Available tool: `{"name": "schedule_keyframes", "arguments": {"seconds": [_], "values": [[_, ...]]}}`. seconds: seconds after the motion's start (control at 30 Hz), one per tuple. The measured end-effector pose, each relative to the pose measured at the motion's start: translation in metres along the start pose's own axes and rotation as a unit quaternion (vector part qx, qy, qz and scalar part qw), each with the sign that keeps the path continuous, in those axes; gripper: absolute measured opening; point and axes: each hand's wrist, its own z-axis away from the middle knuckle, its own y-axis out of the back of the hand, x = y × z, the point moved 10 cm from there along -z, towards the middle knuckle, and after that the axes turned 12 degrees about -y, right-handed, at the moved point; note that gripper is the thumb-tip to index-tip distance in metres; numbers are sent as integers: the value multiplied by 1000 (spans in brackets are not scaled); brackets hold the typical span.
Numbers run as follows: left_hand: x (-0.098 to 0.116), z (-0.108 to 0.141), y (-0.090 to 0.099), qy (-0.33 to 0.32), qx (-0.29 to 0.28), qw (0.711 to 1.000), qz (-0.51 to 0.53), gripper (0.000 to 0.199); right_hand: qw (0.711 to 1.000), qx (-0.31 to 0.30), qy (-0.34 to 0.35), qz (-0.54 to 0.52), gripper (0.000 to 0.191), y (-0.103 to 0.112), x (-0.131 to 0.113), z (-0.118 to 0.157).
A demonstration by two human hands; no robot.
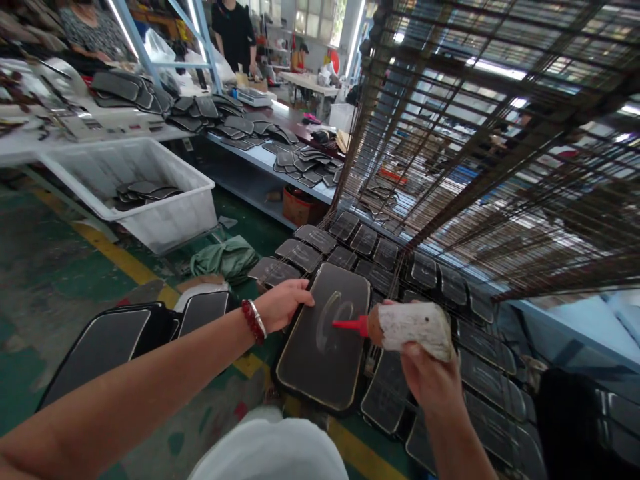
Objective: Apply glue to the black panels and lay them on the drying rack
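My right hand (433, 377) is closed round a white squeeze bottle (413, 327), tilted on its side with its red nozzle (351, 325) pointing left. Under the nozzle is a black rounded rectangular panel (320, 367) with a pale edge line. Curved, shiny wet-looking streaks mark the panel's middle. My left hand (285, 303) grips this panel's upper left edge, thumb on top and the other fingers partly hidden. A red bead bracelet and a silver bangle circle that wrist. Whether the nozzle tip touches the panel I cannot tell.
Several similar streaked panels (385, 393) lie on wire mesh around the held one. A tall rusty wire rack (430, 227) leans over the right side. More panels (110, 340) are stacked at lower left. A white bin (175, 220) holds dark pieces. Two people stand or sit farther back.
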Motion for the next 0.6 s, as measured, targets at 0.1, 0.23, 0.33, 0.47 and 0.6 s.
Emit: {"name": "schedule_keyframes", "arguments": {"seconds": [0.1, 0.23, 0.33, 0.47, 0.6], "values": [[-2, -12, 7, -7, 20, 1000, 0, 35, 990, 24, -123, -59, 61, 14, 25, 3], [-10, -30, 16, -11, 41, 999, 6, 35, 944, 145, -146, -257, 44, 66, 22, -4], [-23, -48, 19, -13, 49, 999, 16, 35, 905, 215, -55, -363, 38, 127, 2, -1], [-49, -85, 20, -7, 70, 997, 19, 30, 881, 324, -26, -343, 38, 228, 1, 41], [-82, -145, 7, 4, 88, 996, -4, 26, 832, 441, -10, -336, 48, 319, 12, 90]]}}
